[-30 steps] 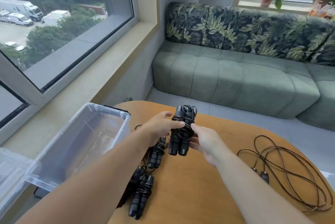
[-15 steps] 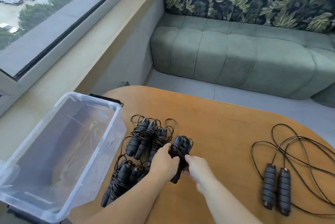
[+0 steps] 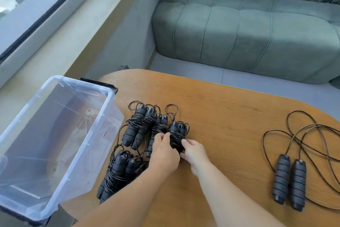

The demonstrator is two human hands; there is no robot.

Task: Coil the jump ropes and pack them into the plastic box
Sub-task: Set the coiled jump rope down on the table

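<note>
A coiled black jump rope lies on the wooden table, its cord wound round the two handles. My left hand pinches it from the left and my right hand pinches it from the right. Three more coiled ropes lie beside it: one at the back left, one just left of the held bundle, one near me. An uncoiled jump rope lies at the right, handles side by side, cord looped loosely. The clear plastic box stands open at the left, nothing inside.
The box hangs over the table's left edge. A green sofa stands beyond the table's far edge. A window sill runs along the left wall. Bare table top lies between the coiled ropes and the loose one.
Both hands have lowered the coiled rope from mid-air down onto the table beside the other bundles. The view has tilted down toward the table.
</note>
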